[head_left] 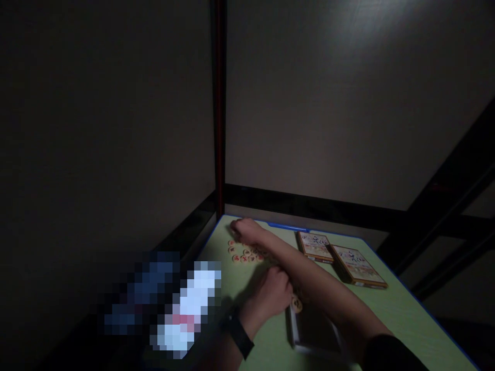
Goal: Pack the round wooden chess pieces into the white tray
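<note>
My right hand [247, 230] reaches across to the far left corner of the table, its fingers curled down. Whatever they hold, if anything, is hidden. Several round Chinese chess pieces [245, 258] with red and dark characters lie in rough rows just below it. Closer in, my left hand [274, 290], with a dark band on the wrist, is closed with its fingertips on another Chinese chess piece [296, 303]. That piece is at the upper left corner of a shallow tray [293, 330] with a pale rim and dark inside. My right forearm covers part of the tray.
Two printed flat boxes [358, 264] [315, 246] lie on the right part of the green table [415, 319], which has a blue edge. Dark walls meet behind the table. A pixelated bright patch [193, 304] is at its left side.
</note>
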Tool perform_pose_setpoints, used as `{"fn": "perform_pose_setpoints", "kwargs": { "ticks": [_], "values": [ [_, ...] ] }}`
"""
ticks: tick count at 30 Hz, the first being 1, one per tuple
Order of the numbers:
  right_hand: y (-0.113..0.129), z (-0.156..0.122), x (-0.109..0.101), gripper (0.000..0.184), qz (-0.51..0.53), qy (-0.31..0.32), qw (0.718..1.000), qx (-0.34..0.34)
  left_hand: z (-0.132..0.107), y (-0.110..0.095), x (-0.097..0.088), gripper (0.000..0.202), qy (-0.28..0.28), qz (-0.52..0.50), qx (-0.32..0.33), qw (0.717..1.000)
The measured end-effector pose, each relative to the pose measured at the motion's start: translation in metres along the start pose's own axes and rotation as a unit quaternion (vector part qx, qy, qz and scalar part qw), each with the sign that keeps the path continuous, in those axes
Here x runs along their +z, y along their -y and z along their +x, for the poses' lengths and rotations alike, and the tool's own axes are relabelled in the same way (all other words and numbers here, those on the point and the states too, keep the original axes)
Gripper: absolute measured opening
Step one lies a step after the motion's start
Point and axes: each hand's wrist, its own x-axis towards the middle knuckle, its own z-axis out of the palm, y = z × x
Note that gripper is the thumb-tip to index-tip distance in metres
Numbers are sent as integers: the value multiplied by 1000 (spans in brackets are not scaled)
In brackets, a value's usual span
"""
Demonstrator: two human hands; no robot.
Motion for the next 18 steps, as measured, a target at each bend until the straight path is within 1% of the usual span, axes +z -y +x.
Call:
{"fn": "perform_pose_setpoints", "kwargs": {
  "ticks": [3,5,8,10,12,14,16,18],
  "values": [
    [-13,-28,-12,29,23,-34,999,11,7,2,-1,32,-35,3,-16,999],
    [-24,-55,-20,31,45,-56,997,18,11,4,-2,30,-55,-4,-38,998],
    [-39,-110,-26,26,115,-115,986,36,15,9,-3,29,-92,-25,-71,993],
    [-42,-152,-25,24,148,-142,978,44,16,12,-3,30,-111,-42,-72,990],
    [-37,-194,-22,23,163,-147,974,47,16,15,-2,29,-119,-38,-66,990],
    [-24,-229,-16,23,180,-142,973,38,14,15,-2,26,-114,-21,-50,992],
    [-9,-255,-9,21,192,-127,973,24,12,12,-2,25,-100,-7,-24,995],
    [3,-269,-1,19,204,-122,971,18,8,8,-2,25,-104,-7,11,995]
  ]
}}
